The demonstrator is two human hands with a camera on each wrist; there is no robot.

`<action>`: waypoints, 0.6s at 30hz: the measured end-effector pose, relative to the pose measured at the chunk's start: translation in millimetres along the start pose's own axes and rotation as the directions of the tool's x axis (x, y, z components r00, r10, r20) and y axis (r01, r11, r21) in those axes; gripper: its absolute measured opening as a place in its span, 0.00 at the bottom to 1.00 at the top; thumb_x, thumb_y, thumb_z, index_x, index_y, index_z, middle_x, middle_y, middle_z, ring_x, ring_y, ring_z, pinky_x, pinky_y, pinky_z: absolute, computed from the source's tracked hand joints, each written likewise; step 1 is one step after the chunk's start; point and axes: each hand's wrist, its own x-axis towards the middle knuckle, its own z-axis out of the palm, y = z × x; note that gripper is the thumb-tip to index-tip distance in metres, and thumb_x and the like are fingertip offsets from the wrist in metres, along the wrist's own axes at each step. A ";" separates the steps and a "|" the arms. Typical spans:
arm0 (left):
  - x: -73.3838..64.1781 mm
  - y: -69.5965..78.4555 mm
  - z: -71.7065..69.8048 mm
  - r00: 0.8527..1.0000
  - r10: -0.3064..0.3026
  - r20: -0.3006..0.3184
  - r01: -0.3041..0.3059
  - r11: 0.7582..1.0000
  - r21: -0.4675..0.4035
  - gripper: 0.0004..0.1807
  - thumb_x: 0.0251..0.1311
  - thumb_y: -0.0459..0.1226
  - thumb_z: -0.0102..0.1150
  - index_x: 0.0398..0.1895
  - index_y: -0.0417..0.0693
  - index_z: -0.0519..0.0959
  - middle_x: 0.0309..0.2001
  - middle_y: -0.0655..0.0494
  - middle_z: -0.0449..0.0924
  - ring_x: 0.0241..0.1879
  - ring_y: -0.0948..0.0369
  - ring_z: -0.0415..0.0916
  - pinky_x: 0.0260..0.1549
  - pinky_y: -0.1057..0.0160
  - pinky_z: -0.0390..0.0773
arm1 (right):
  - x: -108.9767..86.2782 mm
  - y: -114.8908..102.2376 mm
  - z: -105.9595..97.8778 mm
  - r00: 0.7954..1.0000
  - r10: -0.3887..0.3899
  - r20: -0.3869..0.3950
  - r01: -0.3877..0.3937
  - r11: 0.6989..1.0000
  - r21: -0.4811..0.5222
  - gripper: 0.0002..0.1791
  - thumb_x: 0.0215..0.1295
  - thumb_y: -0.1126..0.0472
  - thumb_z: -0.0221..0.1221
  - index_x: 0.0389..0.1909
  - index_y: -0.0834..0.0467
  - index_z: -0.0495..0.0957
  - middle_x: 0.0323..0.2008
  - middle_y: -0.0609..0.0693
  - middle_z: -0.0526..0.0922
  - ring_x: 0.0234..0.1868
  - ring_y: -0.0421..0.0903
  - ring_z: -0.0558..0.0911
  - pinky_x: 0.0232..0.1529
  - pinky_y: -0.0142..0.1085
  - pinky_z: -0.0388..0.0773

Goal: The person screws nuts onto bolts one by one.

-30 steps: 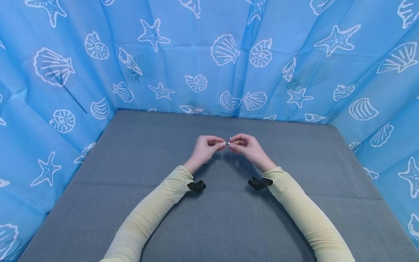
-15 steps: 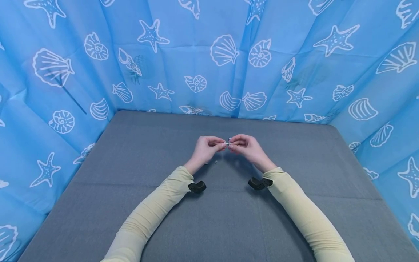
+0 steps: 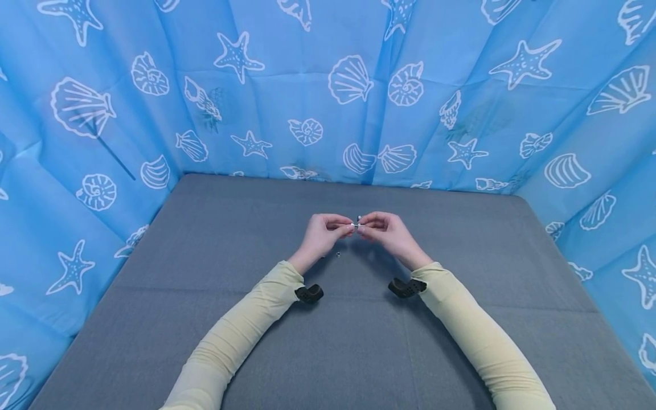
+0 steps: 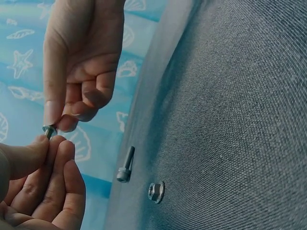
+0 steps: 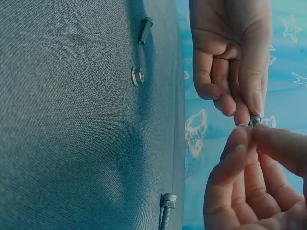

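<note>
Near the middle of the table, both hands meet at a small metal bolt (image 4: 48, 135). My left hand (image 3: 324, 232) pinches it between thumb and forefinger. From the other side my right hand (image 3: 386, 230) pinches a small flanged nut (image 4: 49, 128) at the bolt's threaded end. Fingertips cover most of both parts, so how far the nut sits on the thread cannot be told. Below the hands, a loose flange nut (image 5: 137, 76) and a socket-head bolt (image 4: 125, 165) lie apart on the cloth. Another bolt with a nut on it (image 5: 168, 203) shows beyond the right hand.
A grey cloth covers the table (image 3: 359, 353). Blue curtains (image 3: 307, 85) with shell and starfish prints surround its back and sides. Black wrist mounts (image 3: 310, 293) stick out from the pale yellow sleeves (image 3: 241, 324).
Both hands stay in place, pinching the bolt and nut, with only slight finger shifts. The whole head view has drifted very slightly.
</note>
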 end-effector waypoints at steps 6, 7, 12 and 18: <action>0.6 -1.5 0.9 1.000 -0.010 -0.010 0.010 1.000 0.013 0.07 0.59 0.34 0.64 0.38 0.39 0.85 0.31 0.52 0.85 0.33 0.61 0.83 0.39 0.54 0.82 | 0.7 1.4 0.3 0.999 0.035 0.001 -0.035 0.999 -0.003 0.18 0.69 0.56 0.57 0.47 0.68 0.77 0.40 0.67 0.81 0.37 0.50 0.82 0.43 0.52 0.78; 0.7 -1.9 1.0 1.000 -0.012 -0.010 0.012 1.000 0.009 0.07 0.59 0.34 0.64 0.38 0.39 0.85 0.31 0.52 0.85 0.33 0.62 0.83 0.39 0.54 0.82 | 0.6 1.3 0.2 1.000 0.031 0.001 -0.031 0.999 0.012 0.17 0.69 0.57 0.58 0.47 0.69 0.77 0.40 0.66 0.81 0.37 0.50 0.82 0.42 0.51 0.78; 1.6 -3.7 2.0 1.000 -0.006 -0.011 0.006 1.000 0.003 0.07 0.59 0.33 0.64 0.38 0.38 0.84 0.31 0.51 0.85 0.33 0.61 0.83 0.39 0.52 0.82 | -0.3 -0.7 0.2 1.000 0.014 -0.008 -0.014 1.000 0.009 0.13 0.67 0.61 0.60 0.45 0.67 0.77 0.39 0.63 0.82 0.37 0.52 0.82 0.41 0.51 0.78; 1.9 -3.0 3.0 1.000 -0.012 -0.012 0.012 1.000 0.006 0.06 0.59 0.33 0.64 0.37 0.38 0.84 0.31 0.51 0.85 0.32 0.61 0.83 0.39 0.53 0.82 | -0.4 -1.2 0.7 0.998 0.062 0.017 -0.062 0.998 0.009 0.16 0.71 0.57 0.55 0.45 0.68 0.77 0.39 0.65 0.82 0.36 0.52 0.82 0.41 0.50 0.79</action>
